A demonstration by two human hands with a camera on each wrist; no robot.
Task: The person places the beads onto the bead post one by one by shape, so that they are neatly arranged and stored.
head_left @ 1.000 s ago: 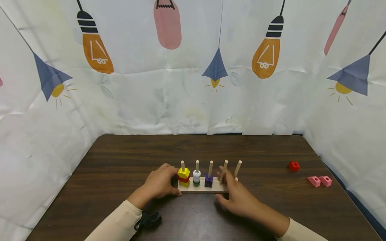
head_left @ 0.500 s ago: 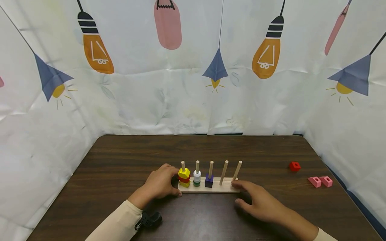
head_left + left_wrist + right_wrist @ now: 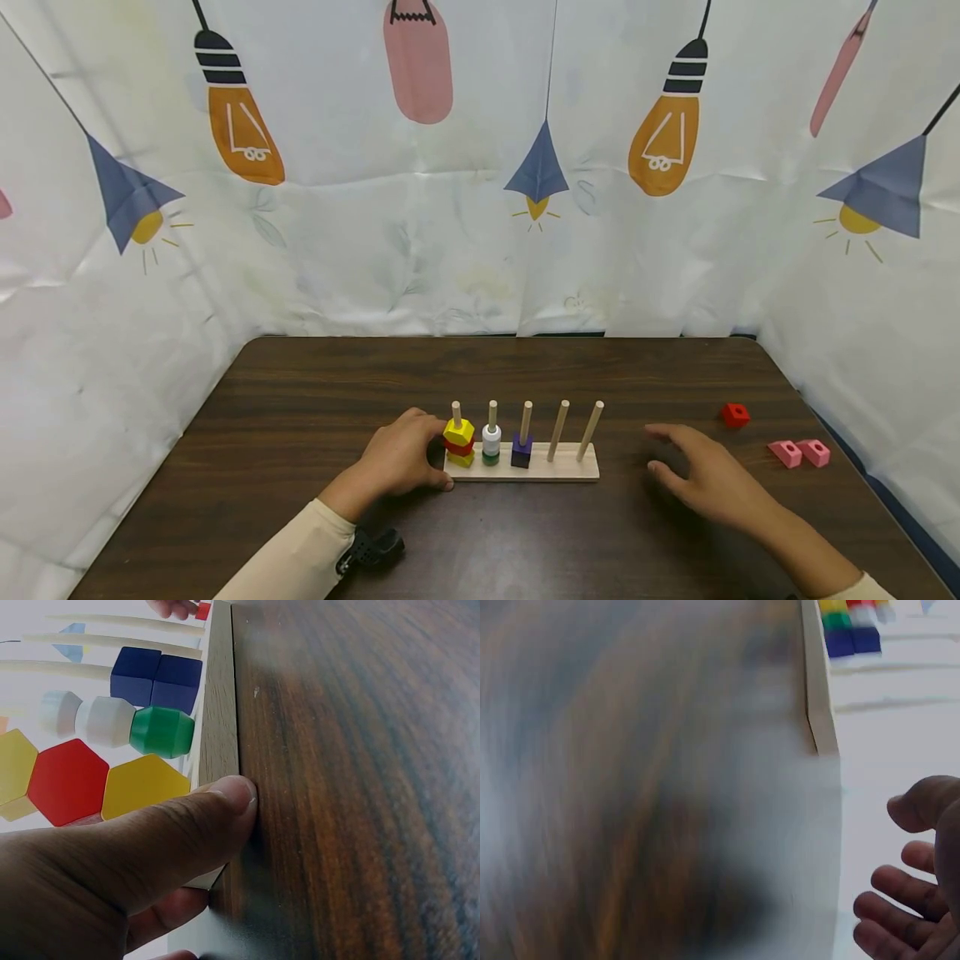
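Note:
A wooden peg board (image 3: 558,472) with upright pegs lies in front of me. My left hand (image 3: 401,454) grips its left end, and in the left wrist view the thumb (image 3: 180,832) presses the front edge. On the leftmost peg sit yellow and red hexagonal beads (image 3: 69,782). The second peg carries white beads (image 3: 105,721) over a green bead (image 3: 162,732). Two dark purple cubes (image 3: 156,678) are stacked on the third; the other pegs are bare. To the right of the board, my right hand (image 3: 708,479) hovers with thumb and fingers apart, holding nothing.
Beyond my right hand lie a red cube (image 3: 735,415) and two pink wedge-shaped beads, a nearer one (image 3: 785,454) and one by the edge (image 3: 814,452). The dark wooden table (image 3: 337,375) is enclosed by a printed white curtain (image 3: 420,250).
My right hand has left the bare pegs and moved right, away from the board towards the red and pink beads. The left hand stays on the board's end.

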